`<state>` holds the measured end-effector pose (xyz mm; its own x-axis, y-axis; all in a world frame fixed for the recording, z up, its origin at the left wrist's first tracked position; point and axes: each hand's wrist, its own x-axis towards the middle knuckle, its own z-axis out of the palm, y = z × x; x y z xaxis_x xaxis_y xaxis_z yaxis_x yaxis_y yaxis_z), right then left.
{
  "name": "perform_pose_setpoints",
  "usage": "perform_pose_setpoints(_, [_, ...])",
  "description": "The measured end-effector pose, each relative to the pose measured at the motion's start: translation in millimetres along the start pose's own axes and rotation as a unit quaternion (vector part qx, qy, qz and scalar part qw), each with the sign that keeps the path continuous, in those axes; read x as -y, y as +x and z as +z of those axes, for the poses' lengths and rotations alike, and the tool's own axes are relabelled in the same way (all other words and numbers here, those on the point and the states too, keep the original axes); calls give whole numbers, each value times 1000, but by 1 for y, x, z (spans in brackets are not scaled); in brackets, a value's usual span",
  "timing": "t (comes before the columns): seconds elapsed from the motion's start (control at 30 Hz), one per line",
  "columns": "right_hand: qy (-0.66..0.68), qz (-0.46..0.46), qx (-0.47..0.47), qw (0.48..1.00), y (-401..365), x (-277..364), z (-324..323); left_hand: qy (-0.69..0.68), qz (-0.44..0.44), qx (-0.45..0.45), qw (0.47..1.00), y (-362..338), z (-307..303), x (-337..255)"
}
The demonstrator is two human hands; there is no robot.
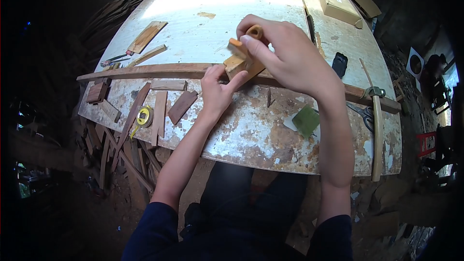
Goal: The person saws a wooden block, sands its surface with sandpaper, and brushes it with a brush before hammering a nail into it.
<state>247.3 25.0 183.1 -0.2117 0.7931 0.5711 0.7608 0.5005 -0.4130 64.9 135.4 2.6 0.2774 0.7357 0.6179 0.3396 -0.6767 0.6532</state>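
A yellowish wooden hand plane (pixel 235 64) rests at the long wooden batten (pixel 166 70) that runs across the workbench. My left hand (pixel 215 87) grips its near end, thumb and fingers on either side of the body. From above, my right hand (pixel 285 50) closes around the rear part, its thumb close to the orange-tipped piece standing up from the plane. A rounded wooden part with a hole shows between the right fingers. Contact between the plane's sole and the batten is hidden by my hands.
On the workbench (pixel 232 140) lie a yellow tape measure (pixel 144 116), wood offcuts (pixel 183 106), a green square pad (pixel 306 121), scissors (pixel 366 115) and a hammer (pixel 377 130). A black object (pixel 340 64) and a cardboard box (pixel 338 7) lie farther right. Scrap wood (pixel 125 159) leans below the left edge.
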Motion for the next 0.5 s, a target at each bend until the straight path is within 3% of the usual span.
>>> perform_pose_setpoints(0.07, [-64,-8,-36,997,1,-10,2,-44,-88,14,995,1,-2,-7])
perform_pose_setpoints(0.1, [-54,2,11,998,0,2,1,-83,-104,6,991,1,1,-3])
perform_pose_setpoints(0.2, [49,-62,-19,997,-2,4,14,-169,-158,3,973,-3,7,4])
perform_pose_setpoints(0.33, [-41,15,-9,999,4,-4,8,-188,-218,21,957,-1,-2,-6])
perform_pose_setpoints(0.5, [-18,33,23,999,1,-3,4,-243,-289,35,925,5,-6,-18])
